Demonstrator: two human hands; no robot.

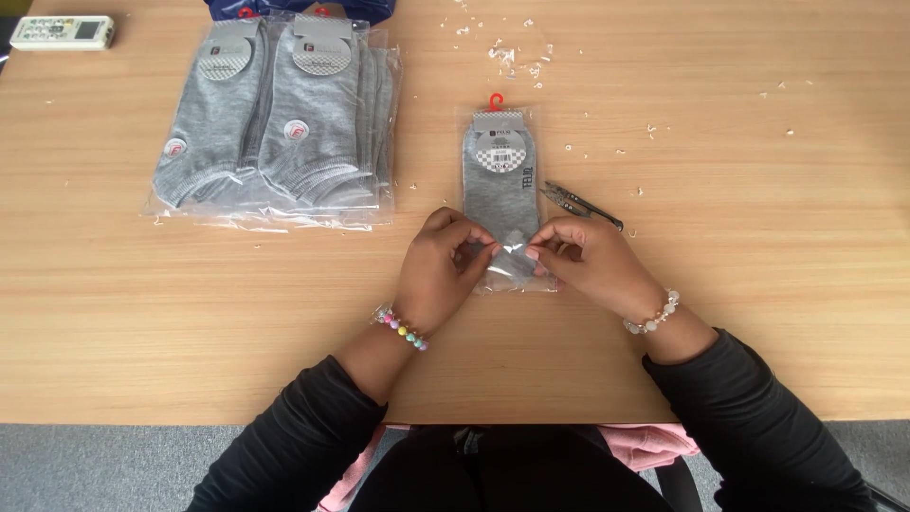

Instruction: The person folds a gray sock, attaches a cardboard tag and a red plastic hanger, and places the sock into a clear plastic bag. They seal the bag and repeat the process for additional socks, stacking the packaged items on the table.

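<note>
A matt, light wooden table point(720, 313) with a smooth, faintly grained surface. Near the middle lies a pair of grey knitted cloth socks point(500, 185) inside a clear, glossy plastic sleeve point(512, 275) that crinkles and catches the light. To the far left, a stack of similar grey socks point(280, 123) in shiny plastic wrap. Just right of the middle pack, small snips point(580, 205), probably dark metal. A white hard-plastic remote control point(63, 31) sits far left. Pale scraps point(517, 55), perhaps plastic, are scattered beyond.
</note>
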